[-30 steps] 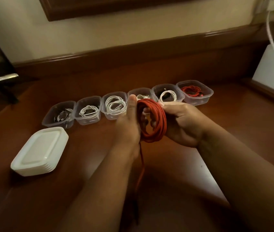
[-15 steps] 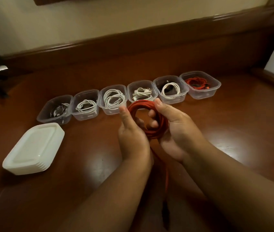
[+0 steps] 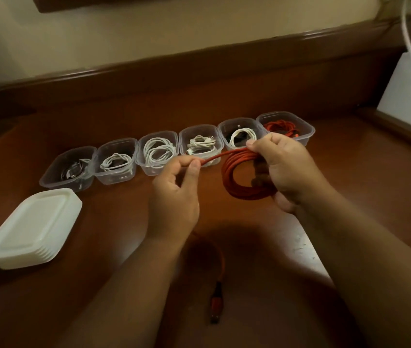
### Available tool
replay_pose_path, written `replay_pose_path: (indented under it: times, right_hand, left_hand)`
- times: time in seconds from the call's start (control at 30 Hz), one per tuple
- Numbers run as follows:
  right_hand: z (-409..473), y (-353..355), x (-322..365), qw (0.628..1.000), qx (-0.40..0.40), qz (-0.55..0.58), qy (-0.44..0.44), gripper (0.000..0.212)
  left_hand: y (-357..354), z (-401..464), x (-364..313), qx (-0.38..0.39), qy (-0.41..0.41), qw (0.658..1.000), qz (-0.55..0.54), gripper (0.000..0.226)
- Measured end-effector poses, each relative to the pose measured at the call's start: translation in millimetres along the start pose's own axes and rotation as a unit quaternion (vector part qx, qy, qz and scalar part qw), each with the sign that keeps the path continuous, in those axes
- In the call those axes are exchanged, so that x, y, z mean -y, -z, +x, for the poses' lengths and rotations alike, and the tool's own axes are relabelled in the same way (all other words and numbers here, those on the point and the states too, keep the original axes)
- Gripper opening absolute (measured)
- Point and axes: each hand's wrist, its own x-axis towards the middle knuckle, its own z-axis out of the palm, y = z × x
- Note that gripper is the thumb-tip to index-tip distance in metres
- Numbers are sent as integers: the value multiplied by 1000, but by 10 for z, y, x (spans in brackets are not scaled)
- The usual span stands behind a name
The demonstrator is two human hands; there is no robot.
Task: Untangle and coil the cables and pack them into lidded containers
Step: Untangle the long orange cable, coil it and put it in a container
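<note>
A white box (image 3: 410, 89) sits at the wooden table's (image 3: 350, 177) right edge, a white cord (image 3: 409, 33) hanging over it.

Right hand (image 3: 287, 169) grips the red cable coil (image 3: 242, 177); left hand (image 3: 174, 194) pinches its strand.

A row of six open containers (image 3: 114, 164) runs across the middle of the frame on the table (image 3: 350, 187), each with a coiled cable inside. A stack of lids (image 3: 32, 228) sits at lower left, before the row's left end. Just before the row, the right hand (image 3: 287, 169) holds a cable coil (image 3: 243, 177), with the left hand (image 3: 174, 189) to its left pinching a strand; the cable's plug (image 3: 216, 306) lies at bottom centre.
</note>
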Motion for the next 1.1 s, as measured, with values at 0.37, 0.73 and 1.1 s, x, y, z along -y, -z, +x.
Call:
replay_pose_path:
  times: [0.37, 0.73, 1.1]
  right_hand:
    - [-128, -156, -37, 980, 72, 164, -92, 37]
    - [-83, -95, -34, 933, 146, 293, -152, 50]
    - [-77, -208, -169, 993, 23, 113, 29, 27]
  left_hand:
    - [-48, -187, -140, -64, -99, 993, -18, 15]
    - [-62, -83, -228, 40, 154, 964, -212, 32]
    - [-5, -151, -194, 119, 227, 916, -308, 37]
